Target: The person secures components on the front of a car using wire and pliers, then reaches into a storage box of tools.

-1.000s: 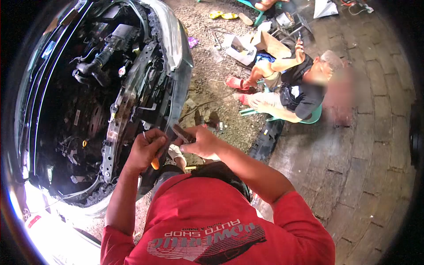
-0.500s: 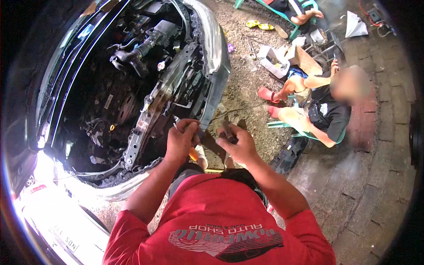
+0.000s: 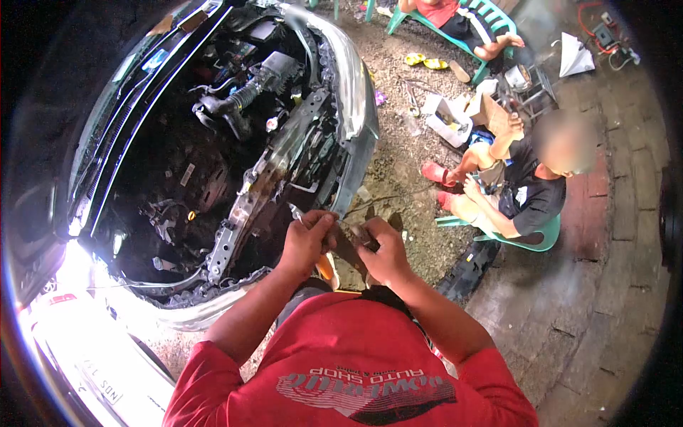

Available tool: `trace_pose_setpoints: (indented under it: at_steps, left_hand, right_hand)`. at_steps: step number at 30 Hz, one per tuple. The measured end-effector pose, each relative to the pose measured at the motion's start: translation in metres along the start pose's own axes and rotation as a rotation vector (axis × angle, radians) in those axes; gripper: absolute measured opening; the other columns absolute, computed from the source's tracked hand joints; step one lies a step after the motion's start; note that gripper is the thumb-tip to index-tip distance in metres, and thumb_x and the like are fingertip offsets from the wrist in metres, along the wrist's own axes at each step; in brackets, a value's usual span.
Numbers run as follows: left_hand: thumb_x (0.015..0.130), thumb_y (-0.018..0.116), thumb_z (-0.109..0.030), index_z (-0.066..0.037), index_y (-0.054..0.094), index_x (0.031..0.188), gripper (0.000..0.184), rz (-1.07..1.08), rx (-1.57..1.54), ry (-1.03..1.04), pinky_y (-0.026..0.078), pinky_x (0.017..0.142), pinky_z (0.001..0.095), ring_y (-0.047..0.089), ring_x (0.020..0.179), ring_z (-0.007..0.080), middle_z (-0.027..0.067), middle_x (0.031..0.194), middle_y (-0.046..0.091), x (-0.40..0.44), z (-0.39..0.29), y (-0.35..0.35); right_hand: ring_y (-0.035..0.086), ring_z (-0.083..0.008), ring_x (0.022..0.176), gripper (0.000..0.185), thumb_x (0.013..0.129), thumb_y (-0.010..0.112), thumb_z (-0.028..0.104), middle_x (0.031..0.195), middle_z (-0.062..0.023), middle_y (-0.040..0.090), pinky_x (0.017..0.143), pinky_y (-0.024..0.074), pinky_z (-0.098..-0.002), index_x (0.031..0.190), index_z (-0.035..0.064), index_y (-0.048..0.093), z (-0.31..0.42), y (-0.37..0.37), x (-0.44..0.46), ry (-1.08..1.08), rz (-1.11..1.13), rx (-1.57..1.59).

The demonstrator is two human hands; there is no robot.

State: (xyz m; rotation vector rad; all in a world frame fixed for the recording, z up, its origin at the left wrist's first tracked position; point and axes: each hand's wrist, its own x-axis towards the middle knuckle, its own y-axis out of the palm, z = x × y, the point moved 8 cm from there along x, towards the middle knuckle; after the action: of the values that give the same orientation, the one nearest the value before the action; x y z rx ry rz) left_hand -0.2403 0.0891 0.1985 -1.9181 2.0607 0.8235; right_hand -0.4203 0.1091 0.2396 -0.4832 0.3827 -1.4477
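right hand (image 3: 386,249): dark piece (image 3: 366,239) shows less; bench sitter (image 3: 464,25): more red top (image 3: 438,11) visible

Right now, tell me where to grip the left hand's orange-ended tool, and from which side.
Probably its orange end, from the wearer's torso side: it juts below the left hand, which covers the middle, while the pale tip points toward the car.
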Motion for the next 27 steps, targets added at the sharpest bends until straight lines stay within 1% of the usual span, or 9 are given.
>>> trace_pose_setpoints:
  at_steps: [3, 5, 7, 9, 15, 17, 21, 24, 27]
  left_hand:
    - [0.105, 0.063, -0.022, 0.001, 0.07, 0.109, 0.024, 0.0, 0.003, -0.086, 0.041, 0.053, 0.0256, 0.057, 0.06, 0.01, 0.0024, 0.077, 0.066, 0.0, 0.005, 0.001]
    - [0.104, 0.064, -0.023, 0.0, 0.071, 0.108, 0.025, 0.033, 0.049, -0.075, 0.042, 0.054, 0.0253, 0.057, 0.06, 0.0104, 0.002, 0.077, 0.066, 0.001, 0.009, -0.002]
    - [0.104, 0.065, -0.024, 0.0, 0.071, 0.105, 0.025, 0.044, 0.002, -0.095, 0.042, 0.055, 0.026, 0.057, 0.06, 0.0108, 0.0018, 0.076, 0.066, -0.001, 0.01, 0.002]
    - [0.102, 0.065, -0.024, 0.0, 0.073, 0.1, 0.024, 0.009, 0.101, -0.117, 0.043, 0.056, 0.0278, 0.058, 0.062, 0.0109, 0.0025, 0.078, 0.068, -0.002, 0.008, 0.0]
    - [0.101, 0.065, -0.018, -0.002, 0.073, 0.099, 0.018, -0.099, -0.001, 0.044, 0.04, 0.053, 0.0266, 0.053, 0.06, 0.0085, 0.0005, 0.074, 0.063, 0.001, 0.0, 0.005]
    - [0.103, 0.063, -0.018, -0.002, 0.072, 0.1, 0.019, -0.095, -0.126, 0.034, 0.039, 0.051, 0.0247, 0.052, 0.058, 0.0079, 0.0005, 0.075, 0.064, 0.006, 0.007, 0.005]
    - [0.104, 0.062, -0.018, -0.002, 0.072, 0.101, 0.02, -0.067, 0.003, 0.028, 0.039, 0.051, 0.0237, 0.052, 0.057, 0.0081, 0.0006, 0.076, 0.065, 0.006, 0.003, 0.002]
    - [0.104, 0.062, -0.019, -0.002, 0.072, 0.102, 0.02, -0.073, 0.043, -0.105, 0.04, 0.05, 0.0248, 0.053, 0.057, 0.0087, 0.0007, 0.076, 0.066, 0.011, 0.023, -0.018]
    - [0.103, 0.062, -0.02, -0.001, 0.072, 0.102, 0.021, 0.024, 0.251, 0.156, 0.04, 0.05, 0.0259, 0.053, 0.056, 0.0091, 0.0002, 0.076, 0.065, 0.021, 0.033, -0.043]
  right_hand:
    - [0.066, -0.0402, 0.092, 0.026, 0.079, 0.076, 0.007, 0.097, -0.0198, 0.065, 0.081, 0.0521, -0.0429, 0.101, -0.0006, 0.066, -0.003, 0.0, -0.002, 0.032, -0.004, 0.053]
    - [0.065, -0.0336, 0.083, 0.019, 0.08, 0.073, 0.005, 0.089, -0.0155, 0.061, 0.076, 0.0513, -0.0397, 0.096, 0.0, 0.063, 0.0, -0.003, -0.002, -0.065, -0.043, 0.011]
    - [0.066, -0.0361, 0.088, 0.021, 0.08, 0.073, 0.007, 0.093, -0.0162, 0.063, 0.078, 0.0522, -0.0414, 0.098, 0.0002, 0.065, -0.007, -0.002, -0.005, -0.041, -0.035, -0.014]
    - [0.067, -0.0362, 0.092, 0.022, 0.079, 0.073, 0.007, 0.094, -0.017, 0.064, 0.081, 0.053, -0.0418, 0.099, 0.0004, 0.067, -0.01, 0.0, -0.007, -0.08, -0.046, -0.052]
    - [0.064, -0.038, 0.104, 0.026, 0.078, 0.073, 0.005, 0.103, -0.0182, 0.063, 0.09, 0.0519, -0.0441, 0.104, -0.0007, 0.07, -0.004, 0.009, -0.004, -0.062, 0.012, 0.029]
    - [0.064, -0.0377, 0.106, 0.027, 0.079, 0.073, 0.005, 0.105, -0.0179, 0.063, 0.091, 0.0515, -0.0443, 0.104, -0.0012, 0.069, -0.001, 0.008, -0.005, -0.032, -0.02, 0.033]
    - [0.063, -0.0376, 0.107, 0.028, 0.079, 0.076, 0.008, 0.108, -0.0176, 0.062, 0.092, 0.051, -0.045, 0.105, -0.0013, 0.069, -0.007, 0.015, -0.005, -0.005, 0.049, 0.036]
    - [0.063, -0.038, 0.109, 0.03, 0.082, 0.078, 0.016, 0.107, -0.0174, 0.063, 0.094, 0.051, -0.044, 0.105, -0.0006, 0.069, -0.026, 0.023, -0.007, 0.047, 0.138, 0.005]
    - [0.066, -0.0394, 0.106, 0.036, 0.084, 0.08, 0.026, 0.109, -0.0198, 0.066, 0.092, 0.0524, -0.0466, 0.11, 0.0021, 0.071, -0.053, 0.016, -0.011, 0.066, 0.21, -0.047]
